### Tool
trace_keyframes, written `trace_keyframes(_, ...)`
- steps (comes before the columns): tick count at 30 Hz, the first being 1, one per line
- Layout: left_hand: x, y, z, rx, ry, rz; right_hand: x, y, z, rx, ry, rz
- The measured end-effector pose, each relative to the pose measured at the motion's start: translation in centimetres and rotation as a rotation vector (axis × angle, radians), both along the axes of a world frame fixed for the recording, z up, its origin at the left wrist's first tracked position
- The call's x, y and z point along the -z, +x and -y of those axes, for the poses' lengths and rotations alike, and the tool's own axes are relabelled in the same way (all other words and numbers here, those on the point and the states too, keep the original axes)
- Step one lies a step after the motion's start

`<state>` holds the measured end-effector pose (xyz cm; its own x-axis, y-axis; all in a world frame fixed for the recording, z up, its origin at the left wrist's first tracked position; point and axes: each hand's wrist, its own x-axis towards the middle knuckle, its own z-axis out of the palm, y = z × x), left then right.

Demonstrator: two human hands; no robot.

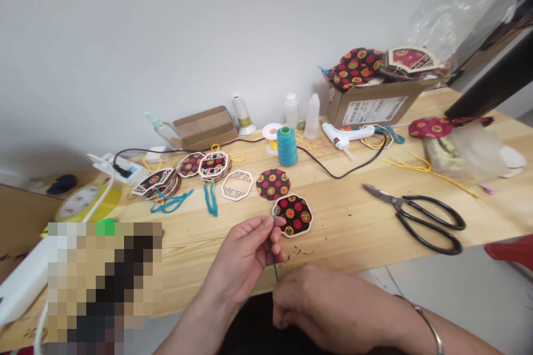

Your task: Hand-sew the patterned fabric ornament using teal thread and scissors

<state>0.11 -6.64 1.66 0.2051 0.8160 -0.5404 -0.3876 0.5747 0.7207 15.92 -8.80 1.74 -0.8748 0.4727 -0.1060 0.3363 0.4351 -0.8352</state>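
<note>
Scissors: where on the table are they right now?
In the head view, the black-handled scissors lie on the right side of the wooden table, nearer the person than the white glue gun.

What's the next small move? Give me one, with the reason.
I'd have the right hand ease the teal cord gently downward, with the left hand as anchor. The cord runs from the left hand's pinch, at the near-left edge of the patterned panel, down to the right hand, whose fingertip grip is hidden.
</note>
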Motion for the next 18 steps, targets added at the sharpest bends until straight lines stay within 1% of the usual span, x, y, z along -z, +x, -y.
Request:
trace_keyframes(5,-0.1,-0.1,-0.1,-0.02,-0.034,0.067,0.1,0.0,-0.2,-0.034,-0.07,0.018)
trace_keyframes(10,0.1,-0.1,-0.1,-0.034,-0.051,0.092,0.5,-0.2,-0.2,-0.027,-0.06,0.021)
trace_keyframes(13,0.1,0.0,-0.1,-0.035,-0.017,0.08,0.6,-0.2,-0.1,-0.018,-0.051,0.008)
trace_keyframes(14,0.1,-0.1,-0.2,-0.039,0.013,0.05,0.5,-0.1,-0.1,-0.011,-0.052,-0.007)
trace_keyframes(16,-0.2,-0.6,-0.6,-0.053,0.122,-0.106,0.2,0.2,-0.3,0.033,-0.066,-0.053)
trace_keyframes(17,-0.4,-1.0,-0.8,-0.09,0.22,-0.265,0.1,0.5,-0.4,0.079,-0.081,-0.077)
trace_keyframes(18,-0.7,-1.4,-1.0,-0.13,0.355,-0.486,0.0,0.7,-0.5,0.14,-0.1,-0.102)
